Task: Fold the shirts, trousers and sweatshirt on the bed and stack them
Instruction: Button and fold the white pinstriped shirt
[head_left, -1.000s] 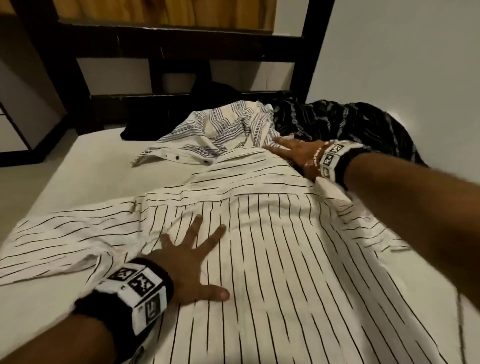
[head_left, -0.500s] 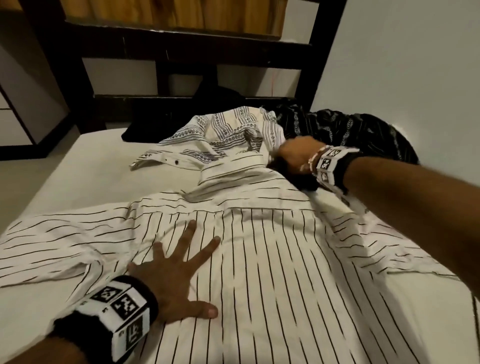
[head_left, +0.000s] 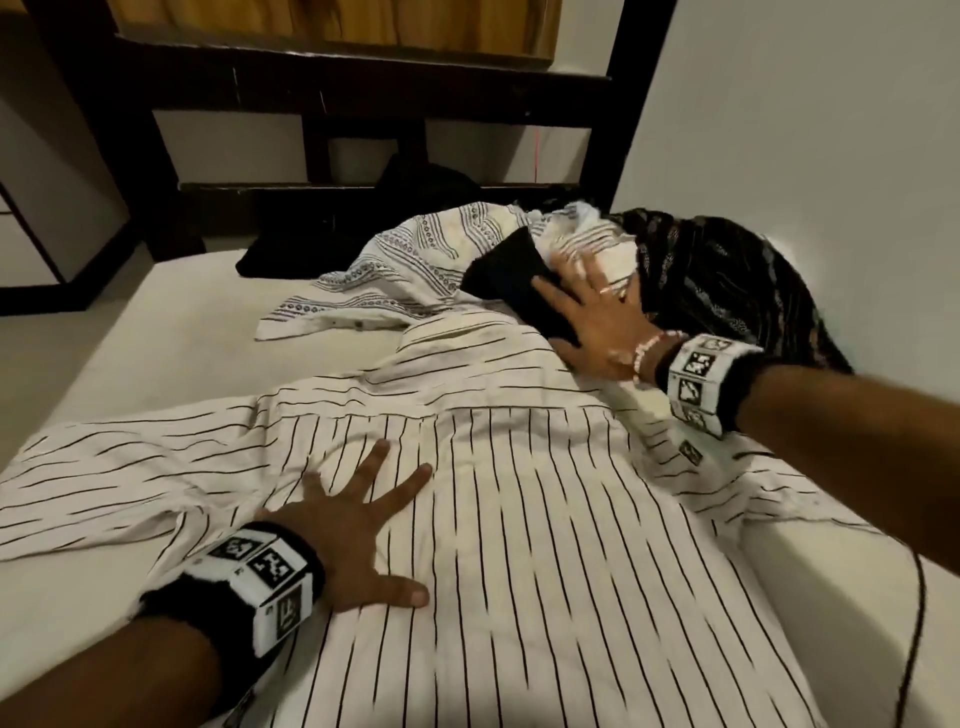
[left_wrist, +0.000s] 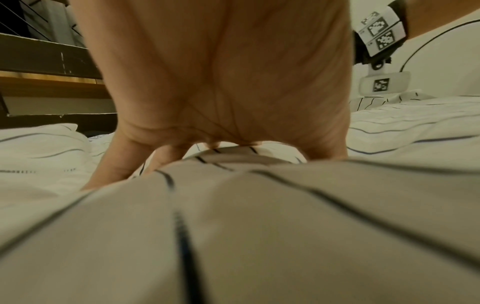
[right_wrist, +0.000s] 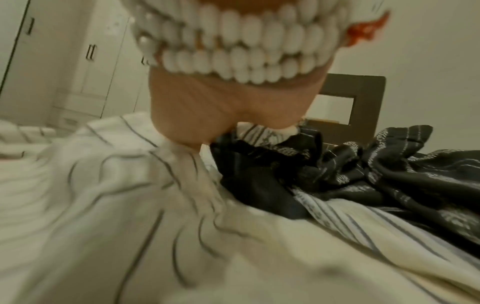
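Striped shirt (head_left: 519, 519) lies collar-away; left hand (head_left: 358, 525) flat, right hand (head_left: 597, 322) splayed.

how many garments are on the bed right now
4 I can tell apart: a striped shirt spread in front, a patterned white shirt behind it, a dark patterned garment by the wall, and a black garment at the footboard. Others may be hidden underneath.

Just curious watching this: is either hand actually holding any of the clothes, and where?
Nothing is gripped. The left hand presses flat on the striped shirt; the right hand, fingers spread, pushes the other clothes near its collar.
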